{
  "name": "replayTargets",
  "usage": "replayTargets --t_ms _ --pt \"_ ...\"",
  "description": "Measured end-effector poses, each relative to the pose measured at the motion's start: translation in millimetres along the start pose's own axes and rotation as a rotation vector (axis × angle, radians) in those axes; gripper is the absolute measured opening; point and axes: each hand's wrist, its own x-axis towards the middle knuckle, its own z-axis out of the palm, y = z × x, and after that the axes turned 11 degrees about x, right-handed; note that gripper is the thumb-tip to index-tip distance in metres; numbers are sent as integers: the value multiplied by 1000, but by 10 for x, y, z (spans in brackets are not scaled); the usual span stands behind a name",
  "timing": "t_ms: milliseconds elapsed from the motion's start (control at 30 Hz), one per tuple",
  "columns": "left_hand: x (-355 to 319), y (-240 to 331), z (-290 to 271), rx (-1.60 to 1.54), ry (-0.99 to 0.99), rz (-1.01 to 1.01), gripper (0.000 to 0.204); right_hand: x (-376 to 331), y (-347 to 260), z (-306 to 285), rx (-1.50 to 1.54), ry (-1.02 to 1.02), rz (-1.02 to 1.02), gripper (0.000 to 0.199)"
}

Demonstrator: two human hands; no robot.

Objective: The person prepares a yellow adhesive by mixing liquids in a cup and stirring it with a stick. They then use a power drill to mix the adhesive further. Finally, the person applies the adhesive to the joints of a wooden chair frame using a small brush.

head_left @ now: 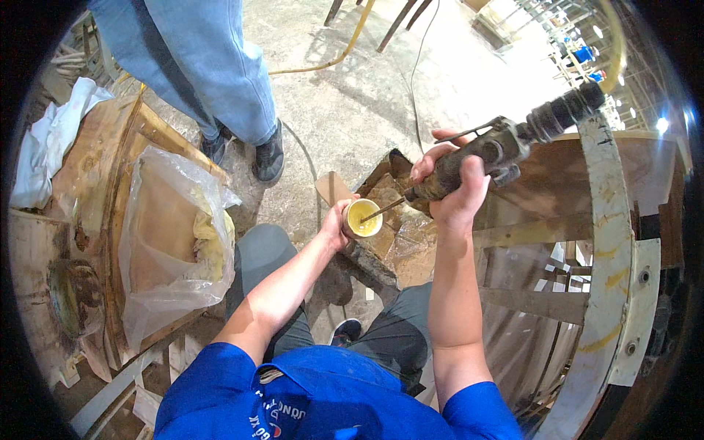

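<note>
My left hand (334, 226) is closed round a small pale cup (367, 230), tilted so its mouth shows. Inside lies a yellow substance (359, 213). A flat tan piece (331, 186) sticks out just beyond my left fingers; whether I hold it cannot be told. My right hand (462, 199) grips a dark, worn power drill (473, 155), with a black fitting at its back end. From the drill's front a thin rod (386, 208) reaches into the cup, its tip in the yellow substance.
On the left, a clear plastic bag (165, 249) with yellow residue rests on wooden slabs (103, 154), near a white cloth (62, 139). Another person in jeans (213, 66) stands ahead. A cardboard box (403, 253) sits below the drill. A white-edged frame (609, 220) rises at right; a yellow hose (323, 64) crosses the floor.
</note>
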Motion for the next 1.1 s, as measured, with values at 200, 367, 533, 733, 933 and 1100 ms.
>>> replayTargets --t_ms 200,367,533,733,933,1100 --pt "90 31 -60 -34 109 41 26 -42 174 -4 112 37 -2 83" --pt "62 24 -71 -11 87 -7 27 -45 220 24 59 54 20 89" --pt "82 57 -99 -58 31 -20 26 -54 212 48 68 8 28 91" --pt "52 78 -49 -59 60 -37 27 -142 207 169 -53 84 5 97" --pt "51 149 -6 -30 57 -7 28 -159 196 181 2 89 -15 90" --pt "58 105 -66 -86 70 -1 28 -123 196 168 124 -10 -26 86"
